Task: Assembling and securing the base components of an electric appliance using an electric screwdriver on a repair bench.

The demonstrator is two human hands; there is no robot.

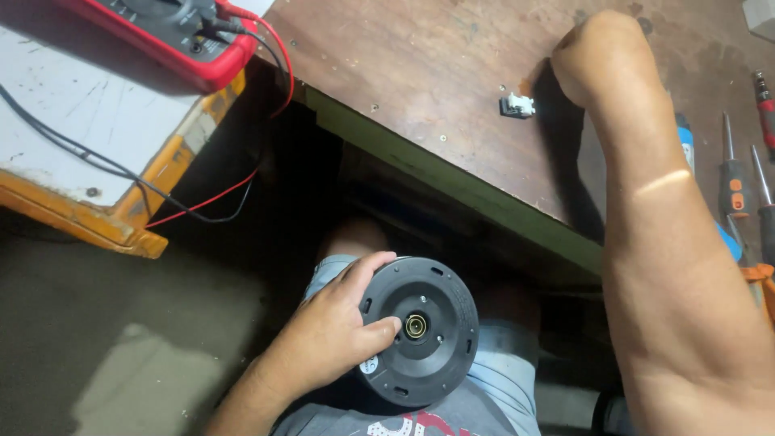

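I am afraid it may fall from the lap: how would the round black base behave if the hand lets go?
The black base is a flat disc held on edge, so it would probably roll. Its plastic looks stiff and smooth, perhaps slippery. The left hand steadies it on the lap.

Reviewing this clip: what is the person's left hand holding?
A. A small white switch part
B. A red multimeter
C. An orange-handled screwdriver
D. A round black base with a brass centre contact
D: the left hand grips the round black base on the lap, thumb near its brass centre.
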